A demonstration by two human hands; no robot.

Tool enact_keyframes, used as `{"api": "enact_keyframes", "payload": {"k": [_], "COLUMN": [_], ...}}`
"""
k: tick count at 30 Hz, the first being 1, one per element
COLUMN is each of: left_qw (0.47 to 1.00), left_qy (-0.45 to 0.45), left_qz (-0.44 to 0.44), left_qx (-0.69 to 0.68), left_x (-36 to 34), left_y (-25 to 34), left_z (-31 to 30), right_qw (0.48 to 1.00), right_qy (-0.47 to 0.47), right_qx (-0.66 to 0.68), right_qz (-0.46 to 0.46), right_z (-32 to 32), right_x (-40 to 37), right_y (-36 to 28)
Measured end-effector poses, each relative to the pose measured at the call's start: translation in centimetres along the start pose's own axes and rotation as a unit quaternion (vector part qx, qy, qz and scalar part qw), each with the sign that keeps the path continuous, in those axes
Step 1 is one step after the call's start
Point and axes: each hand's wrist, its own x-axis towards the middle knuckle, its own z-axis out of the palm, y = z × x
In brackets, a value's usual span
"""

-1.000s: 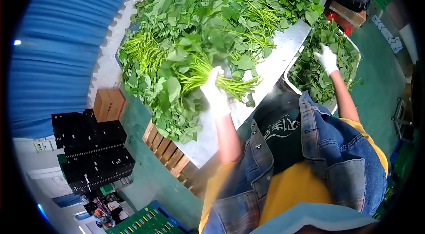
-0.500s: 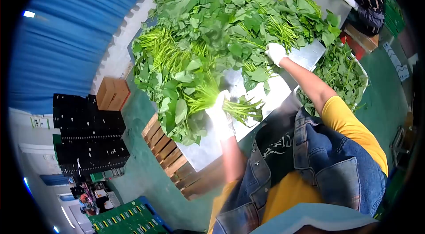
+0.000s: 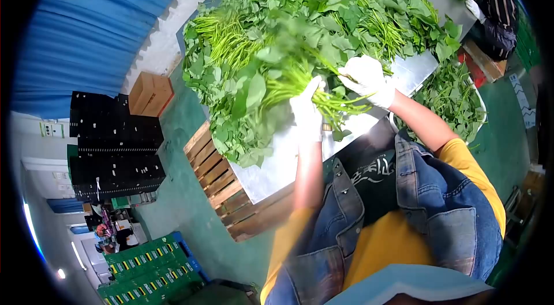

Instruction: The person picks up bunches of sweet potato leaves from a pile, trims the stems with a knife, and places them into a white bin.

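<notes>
My gloved left hand (image 3: 307,111) is wrapped round a bunch of long-stemmed leafy greens (image 3: 287,83). The leaves point up and left, blurred by motion, and the cut stem ends stick out to the right of the fist. Close beside it, my gloved right hand (image 3: 368,79) pinches a thin green stem at its fingertips, just above the bunch. Behind both hands a big heap of the same greens (image 3: 340,19) covers much of the metal table (image 3: 262,181).
A white tub (image 3: 483,110) of loose greens stands right of the table. A wooden pallet (image 3: 210,169) shows below its left side. Black crates (image 3: 118,143), a cardboard box (image 3: 151,94) and green crates (image 3: 150,270) are at left. Another person's gloved hand (image 3: 474,9) is at upper right.
My left hand has lifted the bunch up and to the right. My right hand has come from the heap's edge with a stem, nearer the bunch. The view has shifted slightly.
</notes>
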Motion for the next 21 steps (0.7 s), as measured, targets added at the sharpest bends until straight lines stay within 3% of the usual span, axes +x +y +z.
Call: {"api": "enact_keyframes", "payload": {"k": [1,2,3,5,6,7,8,11,12,13,14,15,16,17,19,21], "left_qw": [0.992,0.992,0.996,0.969,0.968,0.820,0.565,0.581,0.625,0.625,0.824,0.952,0.703,0.704,0.480,0.508], "left_qy": [0.043,0.025,0.030,-0.028,-0.029,-0.017,-0.006,-0.017,-0.019,-0.018,-0.009,0.000,-0.032,-0.034,0.019,0.035], "left_qz": [0.098,0.108,0.085,-0.101,-0.099,-0.318,-0.497,-0.489,-0.472,-0.473,-0.328,-0.155,-0.427,-0.425,-0.483,-0.456], "left_qx": [0.069,0.057,0.013,-0.226,-0.229,-0.476,-0.658,-0.650,-0.622,-0.621,-0.462,-0.262,-0.568,-0.568,-0.732,-0.730], "left_x": [0.1,0.7,1.0,1.4,1.7,1.9,2.3,2.0,2.7,2.1,1.9,1.8,1.8,2.5,3.3,3.0], "left_y": [-0.5,0.1,0.4,0.9,1.3,1.8,2.2,1.7,1.9,1.8,1.9,1.9,1.7,2.2,3.0,3.1], "left_z": [1.1,0.2,0.0,0.2,-0.1,-0.4,-0.9,-0.1,-1.2,-0.6,-0.4,-0.2,0.0,-0.8,-1.8,-1.6], "right_qw": [0.995,0.989,0.989,0.978,0.975,0.975,0.973,0.966,0.990,0.997,0.998,0.997,0.968,0.902,0.937,0.829], "right_qy": [-0.041,-0.107,-0.107,-0.159,-0.169,-0.169,-0.190,-0.231,-0.137,-0.042,-0.053,-0.064,-0.179,-0.287,-0.284,-0.266], "right_qx": [-0.071,-0.088,-0.091,-0.102,-0.110,-0.112,-0.104,-0.084,-0.022,0.041,0.035,0.028,0.090,0.149,0.129,0.345], "right_qz": [-0.050,-0.057,-0.054,-0.087,-0.092,-0.089,-0.084,-0.077,-0.018,0.042,0.027,0.012,0.152,0.286,0.158,0.351], "right_z": [-0.1,-0.8,-0.9,-0.9,-1.0,-1.2,-1.5,-1.9,-1.9,-1.8,-1.6,-1.3,-0.9,-0.8,-1.9,-0.7], "right_x": [-0.1,0.0,-0.4,-1.1,-1.3,-1.5,-1.5,-1.3,-1.1,-1.0,-1.1,-1.2,-1.3,-0.7,0.1,0.2], "right_y": [-0.2,-0.4,-0.4,-0.2,-0.2,-0.1,-0.1,0.2,0.4,0.7,1.4,1.9,2.2,2.0,0.3,0.4]}}
